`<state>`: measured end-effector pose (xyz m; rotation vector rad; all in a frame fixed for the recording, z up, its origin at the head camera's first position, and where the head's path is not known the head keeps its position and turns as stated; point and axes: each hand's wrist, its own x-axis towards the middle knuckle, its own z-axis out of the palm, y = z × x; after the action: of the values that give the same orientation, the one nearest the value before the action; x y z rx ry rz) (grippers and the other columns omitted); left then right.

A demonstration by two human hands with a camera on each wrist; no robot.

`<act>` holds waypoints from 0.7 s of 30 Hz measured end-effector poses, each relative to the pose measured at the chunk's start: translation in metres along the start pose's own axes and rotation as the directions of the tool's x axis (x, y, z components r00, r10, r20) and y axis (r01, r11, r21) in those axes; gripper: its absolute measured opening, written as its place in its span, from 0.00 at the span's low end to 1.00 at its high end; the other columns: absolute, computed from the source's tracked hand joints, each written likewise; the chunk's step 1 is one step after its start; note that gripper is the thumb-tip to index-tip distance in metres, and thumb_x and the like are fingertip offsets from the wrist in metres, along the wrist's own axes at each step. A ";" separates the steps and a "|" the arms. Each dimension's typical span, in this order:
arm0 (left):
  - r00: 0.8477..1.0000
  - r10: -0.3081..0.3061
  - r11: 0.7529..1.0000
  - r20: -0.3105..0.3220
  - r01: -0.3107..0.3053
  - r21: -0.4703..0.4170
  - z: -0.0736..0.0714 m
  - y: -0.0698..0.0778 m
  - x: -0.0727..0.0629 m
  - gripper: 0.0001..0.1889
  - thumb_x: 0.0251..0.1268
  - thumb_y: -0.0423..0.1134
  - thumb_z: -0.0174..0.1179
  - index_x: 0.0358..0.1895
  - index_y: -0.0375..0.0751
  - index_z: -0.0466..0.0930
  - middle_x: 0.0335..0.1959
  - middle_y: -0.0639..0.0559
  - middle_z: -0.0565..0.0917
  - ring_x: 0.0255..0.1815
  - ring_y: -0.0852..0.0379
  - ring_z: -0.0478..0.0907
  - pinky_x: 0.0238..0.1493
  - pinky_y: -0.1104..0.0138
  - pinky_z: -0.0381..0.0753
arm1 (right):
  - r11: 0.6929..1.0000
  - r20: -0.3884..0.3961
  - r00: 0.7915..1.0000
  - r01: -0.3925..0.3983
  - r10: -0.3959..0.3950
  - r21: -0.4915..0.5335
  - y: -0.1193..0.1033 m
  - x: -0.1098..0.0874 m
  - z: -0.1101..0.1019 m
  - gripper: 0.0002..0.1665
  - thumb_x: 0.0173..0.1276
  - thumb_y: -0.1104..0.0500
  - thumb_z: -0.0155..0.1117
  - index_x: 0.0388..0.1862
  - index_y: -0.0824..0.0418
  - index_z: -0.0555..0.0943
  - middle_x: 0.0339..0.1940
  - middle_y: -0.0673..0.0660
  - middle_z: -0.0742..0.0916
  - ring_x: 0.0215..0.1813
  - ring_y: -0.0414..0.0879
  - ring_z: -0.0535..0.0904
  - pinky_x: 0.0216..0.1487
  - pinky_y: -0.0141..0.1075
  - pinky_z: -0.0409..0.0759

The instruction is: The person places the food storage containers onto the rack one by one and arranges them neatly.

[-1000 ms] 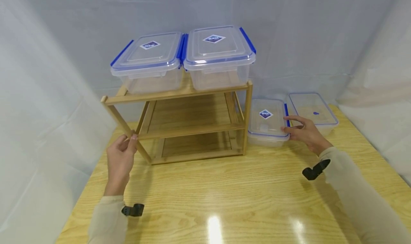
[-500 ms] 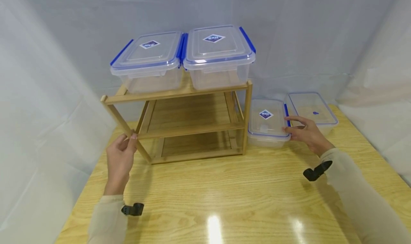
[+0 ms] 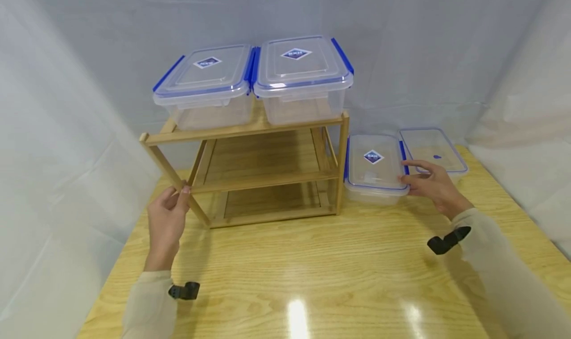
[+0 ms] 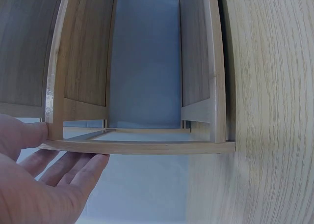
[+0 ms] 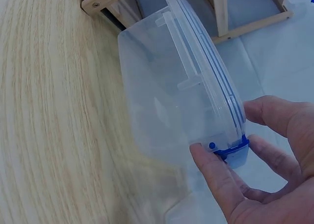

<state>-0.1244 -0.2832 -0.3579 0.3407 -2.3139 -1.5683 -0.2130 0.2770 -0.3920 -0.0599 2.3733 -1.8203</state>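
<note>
A wooden shelf rack stands on the table. My left hand pinches its front left post at the middle shelf, thumb on one side and fingers on the other, as the left wrist view shows. Right of the rack is a clear plastic food container with a blue-trimmed lid and a diamond label. My right hand grips this container at its right edge. In the right wrist view the digits are around the blue latch, one on the container's side wall and one at the lid's rim.
Two larger lidded containers, a left one and a right one, sit side by side on the rack's top. Another clear container stands behind my right hand. Pale curtains hang behind the wooden table.
The food container has shifted slightly right with my right hand, and its left blue latch now shows beside the rack. My left hand stays on the post.
</note>
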 end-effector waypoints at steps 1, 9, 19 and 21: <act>1.000 -0.001 1.000 0.000 0.001 0.001 0.000 0.000 0.000 0.24 0.81 0.50 0.51 0.72 0.44 0.72 0.65 0.39 0.78 0.67 0.45 0.76 0.66 0.55 0.78 | 1.000 -0.002 1.000 0.003 -0.003 -0.002 -0.001 -0.002 -0.001 0.40 0.75 0.58 0.66 0.78 0.69 0.61 0.37 0.39 0.87 0.42 0.35 0.84 0.46 0.36 0.89; 1.000 -0.002 1.000 0.000 0.002 0.004 0.000 0.002 -0.001 0.25 0.80 0.51 0.51 0.73 0.44 0.72 0.65 0.39 0.79 0.66 0.45 0.76 0.66 0.54 0.78 | 0.998 -0.013 1.000 -0.023 0.024 0.060 -0.005 -0.016 -0.011 0.37 0.74 0.57 0.68 0.76 0.64 0.65 0.38 0.40 0.88 0.42 0.35 0.86 0.48 0.37 0.89; 1.000 -0.018 1.000 0.008 0.018 0.017 -0.001 0.001 -0.001 0.25 0.81 0.51 0.50 0.73 0.46 0.71 0.66 0.39 0.78 0.67 0.44 0.75 0.67 0.54 0.77 | 0.958 -0.014 1.000 -0.008 0.012 0.286 -0.006 -0.040 -0.025 0.25 0.71 0.65 0.69 0.64 0.51 0.76 0.39 0.46 0.90 0.41 0.39 0.87 0.41 0.32 0.89; 1.000 -0.014 1.000 0.010 0.014 0.016 -0.001 0.001 -0.001 0.25 0.81 0.51 0.50 0.73 0.46 0.71 0.66 0.39 0.77 0.68 0.44 0.75 0.67 0.54 0.77 | 0.963 -0.017 1.000 0.002 0.002 0.268 -0.006 -0.045 -0.026 0.26 0.71 0.64 0.69 0.65 0.50 0.76 0.41 0.45 0.90 0.42 0.38 0.87 0.41 0.32 0.89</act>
<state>-0.1234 -0.2832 -0.3569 0.3551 -2.3378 -1.5621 -0.1725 0.3061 -0.3757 -0.0129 2.1132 -2.1316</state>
